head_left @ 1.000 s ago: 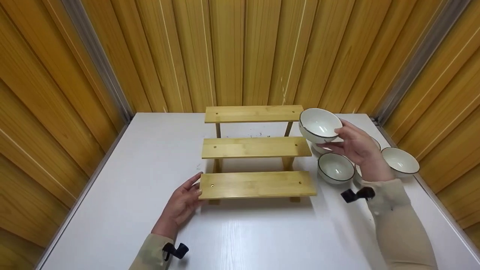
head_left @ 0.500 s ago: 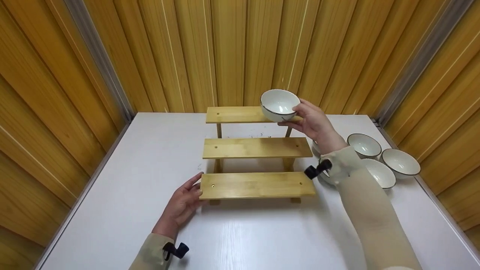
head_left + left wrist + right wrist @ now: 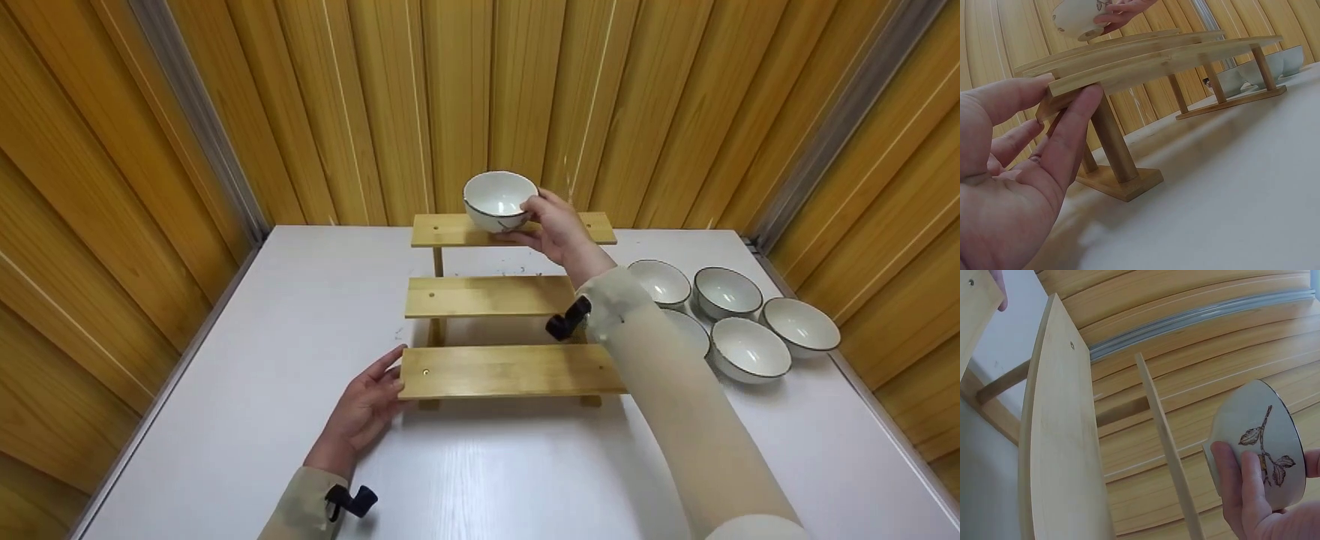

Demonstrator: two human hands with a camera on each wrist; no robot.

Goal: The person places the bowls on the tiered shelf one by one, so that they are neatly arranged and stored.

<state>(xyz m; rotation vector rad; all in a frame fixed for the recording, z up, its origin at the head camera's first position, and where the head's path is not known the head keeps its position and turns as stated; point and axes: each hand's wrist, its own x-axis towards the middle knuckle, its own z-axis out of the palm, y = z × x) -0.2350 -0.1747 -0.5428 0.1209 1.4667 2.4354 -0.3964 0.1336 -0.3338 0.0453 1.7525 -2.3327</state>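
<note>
Sprig-patterned bowl (image 3: 495,201), empty, gripped by right hand (image 3: 561,229), three-tier wooden rack (image 3: 514,373), pinched by left hand (image 3: 366,405), five bowls (image 3: 750,349), visible insides bare

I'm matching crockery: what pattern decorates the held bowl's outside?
The bowl bears a brown leafy sprig on off-white, clearest in the right wrist view.
</note>
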